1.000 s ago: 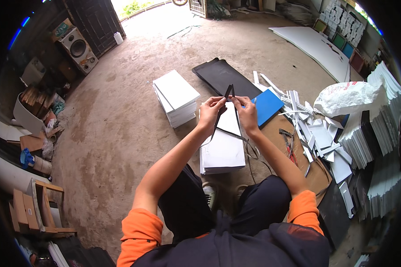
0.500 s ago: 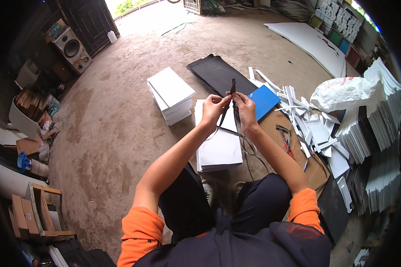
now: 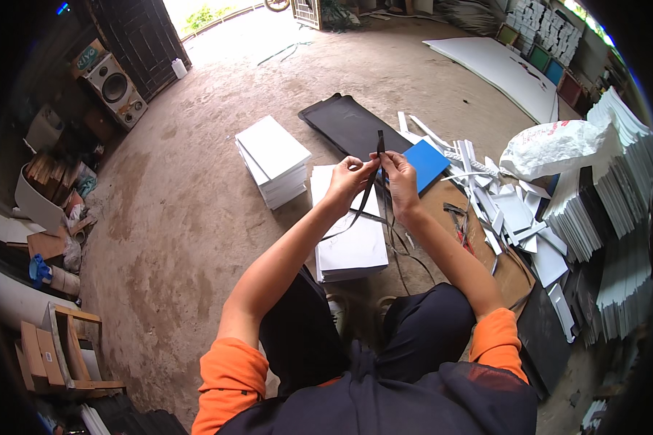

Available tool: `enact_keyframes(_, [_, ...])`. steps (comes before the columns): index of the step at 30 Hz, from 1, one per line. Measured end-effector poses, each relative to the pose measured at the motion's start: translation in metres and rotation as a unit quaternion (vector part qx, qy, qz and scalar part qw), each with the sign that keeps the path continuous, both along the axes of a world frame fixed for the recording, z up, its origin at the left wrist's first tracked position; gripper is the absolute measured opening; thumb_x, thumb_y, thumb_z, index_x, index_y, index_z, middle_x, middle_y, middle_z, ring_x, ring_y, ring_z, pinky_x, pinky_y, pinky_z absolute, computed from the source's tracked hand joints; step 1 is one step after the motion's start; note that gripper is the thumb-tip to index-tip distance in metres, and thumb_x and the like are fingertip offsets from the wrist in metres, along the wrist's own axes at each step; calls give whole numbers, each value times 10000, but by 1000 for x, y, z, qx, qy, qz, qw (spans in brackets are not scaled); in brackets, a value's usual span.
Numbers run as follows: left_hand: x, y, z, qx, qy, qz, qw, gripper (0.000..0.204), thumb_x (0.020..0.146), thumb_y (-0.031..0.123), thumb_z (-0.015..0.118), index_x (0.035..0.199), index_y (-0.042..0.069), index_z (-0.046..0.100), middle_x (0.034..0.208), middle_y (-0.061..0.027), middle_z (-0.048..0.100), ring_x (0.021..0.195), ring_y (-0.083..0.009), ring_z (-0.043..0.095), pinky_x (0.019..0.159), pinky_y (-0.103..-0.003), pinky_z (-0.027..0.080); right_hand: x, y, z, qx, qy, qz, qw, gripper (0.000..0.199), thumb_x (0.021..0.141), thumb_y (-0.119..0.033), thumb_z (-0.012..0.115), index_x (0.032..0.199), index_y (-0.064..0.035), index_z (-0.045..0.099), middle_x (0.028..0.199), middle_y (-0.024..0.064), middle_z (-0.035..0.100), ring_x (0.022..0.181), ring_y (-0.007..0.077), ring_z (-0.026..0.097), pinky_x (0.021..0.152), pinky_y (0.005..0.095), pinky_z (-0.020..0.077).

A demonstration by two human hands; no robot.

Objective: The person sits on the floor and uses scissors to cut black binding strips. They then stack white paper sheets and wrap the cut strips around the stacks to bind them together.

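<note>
Both my hands are raised above a stack of white boards (image 3: pixel 351 250) on the floor between my feet and the blue panel. A thin black strap (image 3: pixel 367 197) runs up through my fingers, and its short end stands above them. My left hand (image 3: pixel 347 179) is closed in a pinch on the strap. My right hand (image 3: pixel 401 180) pinches it too, close beside the left. Lower lengths of the strap cross the stack and trail in loops toward my right knee. Whether a buckle sits between the fingertips is hidden.
A second white stack (image 3: pixel 274 150) stands ahead to the left. Black sheets (image 3: pixel 355 122) and a blue panel (image 3: pixel 426 161) lie beyond my hands. On the right are a brown board (image 3: pixel 446 210), a red-handled tool (image 3: pixel 462 233), white offcuts (image 3: pixel 514 212) and a white sack (image 3: pixel 555 151).
My hands stay together on the strap, nearly in place. The strap below my left hand now hangs straighter and further left. The whole view has shifted slightly.
</note>
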State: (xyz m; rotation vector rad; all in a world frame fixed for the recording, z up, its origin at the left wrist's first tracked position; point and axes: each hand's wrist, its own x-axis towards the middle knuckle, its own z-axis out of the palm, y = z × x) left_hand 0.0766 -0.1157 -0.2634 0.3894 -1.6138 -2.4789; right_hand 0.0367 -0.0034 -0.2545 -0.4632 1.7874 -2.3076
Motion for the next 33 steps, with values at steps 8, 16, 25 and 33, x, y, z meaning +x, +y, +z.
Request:
enact_keyframes(8, [-7, -2, 11, -320, 170, 65, 930, 396, 753, 271, 675, 1039, 26, 554, 859, -72, 545, 781, -120, 537, 688, -236, 453, 0, 1, -6, 70, 38, -52, 995, 197, 863, -179, 525, 915, 1, 588, 904, 25, 528, 838, 81, 498, 798, 211, 368])
enact_keyframes(16, [-4, -10, 15, -217, 161, -34, 962, 268, 839, 251, 567, 985, 37, 635, 911, -60, 612, 826, -99, 538, 765, -233, 420, 3, 0, -9, 53, 28, 19, 998, 214, 876, -158, 505, 974, 19, 572, 947, 25, 525, 864, 77, 504, 781, 206, 398])
enact_keyframes(25, [6, -15, 19, -217, 132, -64, 965, 272, 865, 266, 531, 887, 19, 641, 832, -29, 633, 788, -75, 545, 730, -213, 418, -11, 34, 9, 315, 270, 35, 909, 229, 892, -193, 427, 989, -30, 556, 888, 136, 551, 780, 252, 581, 668, 324, 457])
enact_keyframes(33, [10, -3, 14, -262, 82, -154, 949, 269, 829, 284, 587, 829, 24, 656, 709, 8, 611, 698, -39, 515, 656, -197, 414, 12, 58, 49, 521, 567, -35, 637, 305, 811, -121, 487, 1113, -164, 487, 861, 56, 522, 736, 189, 587, 640, 316, 477])
